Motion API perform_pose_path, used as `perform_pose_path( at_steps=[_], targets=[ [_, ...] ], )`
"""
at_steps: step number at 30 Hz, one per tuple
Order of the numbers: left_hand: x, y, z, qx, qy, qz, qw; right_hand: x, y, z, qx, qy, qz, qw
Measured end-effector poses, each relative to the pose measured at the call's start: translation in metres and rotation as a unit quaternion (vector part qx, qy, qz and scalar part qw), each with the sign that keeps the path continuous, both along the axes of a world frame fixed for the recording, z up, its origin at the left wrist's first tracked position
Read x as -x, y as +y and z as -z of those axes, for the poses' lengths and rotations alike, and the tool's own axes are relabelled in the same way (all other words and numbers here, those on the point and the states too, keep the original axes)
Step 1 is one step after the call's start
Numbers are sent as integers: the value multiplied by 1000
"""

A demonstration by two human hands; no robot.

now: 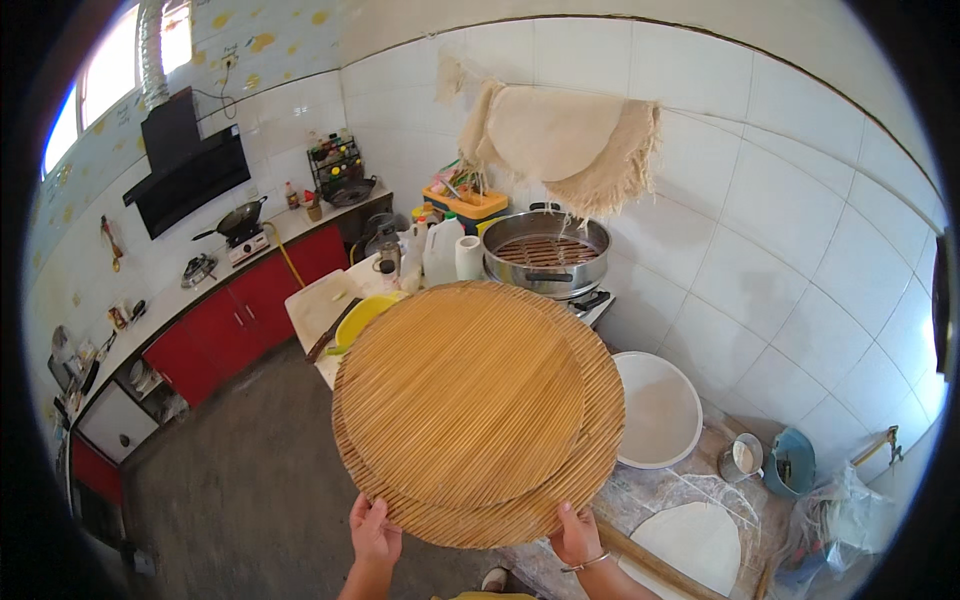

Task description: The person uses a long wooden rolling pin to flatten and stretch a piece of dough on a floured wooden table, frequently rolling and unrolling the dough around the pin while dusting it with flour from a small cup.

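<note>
Two round trays made of straw-coloured stalks are stacked in front of me, a smaller tray [465,395] lying on a larger tray [470,527]. My left hand [375,532] grips the near rim of the larger tray at its left, thumb on top. At the right of the same rim, my right hand [577,537] holds on with its thumb up; a bracelet circles that wrist. The fingers under the tray are hidden. Beside my right hand a wooden rolling pin [650,562] lies across a flat round sheet of dough [695,540] on a floury worktop [625,500].
A white basin [660,410] stands right of the trays. Beyond it are a steel steamer [545,272] and white jugs [441,250]. Cloths [560,140] hang on the wall. A metal cup [741,458] and blue bucket [790,463] stand right. Red cabinets [245,310] line the left.
</note>
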State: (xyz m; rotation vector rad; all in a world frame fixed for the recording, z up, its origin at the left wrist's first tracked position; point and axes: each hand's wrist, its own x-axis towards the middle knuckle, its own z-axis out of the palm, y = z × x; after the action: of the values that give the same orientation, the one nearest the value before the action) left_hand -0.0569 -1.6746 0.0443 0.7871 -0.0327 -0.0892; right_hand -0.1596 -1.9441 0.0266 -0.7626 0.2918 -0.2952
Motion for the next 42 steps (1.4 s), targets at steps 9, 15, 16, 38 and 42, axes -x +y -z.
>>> perform_pose_path(
  at_steps=[9,15,16,38,42],
  targets=[
    [-100,-110,-98,31,23,74,997,-91,-98,-129,99,71,81,989],
    [-225,-213,-87,57,75,90,991,-102,-171,-115,84,-90,26,992],
    [-243,-234,-76,71,60,101,991,-90,-180,-91,73,-100,-11,992],
    [-340,-354,-38,-39,84,66,994,80,-316,183,-10,297,289,910],
    [-257,-379,15,-124,48,162,978,51,-335,212,17,349,251,903]
  ],
)
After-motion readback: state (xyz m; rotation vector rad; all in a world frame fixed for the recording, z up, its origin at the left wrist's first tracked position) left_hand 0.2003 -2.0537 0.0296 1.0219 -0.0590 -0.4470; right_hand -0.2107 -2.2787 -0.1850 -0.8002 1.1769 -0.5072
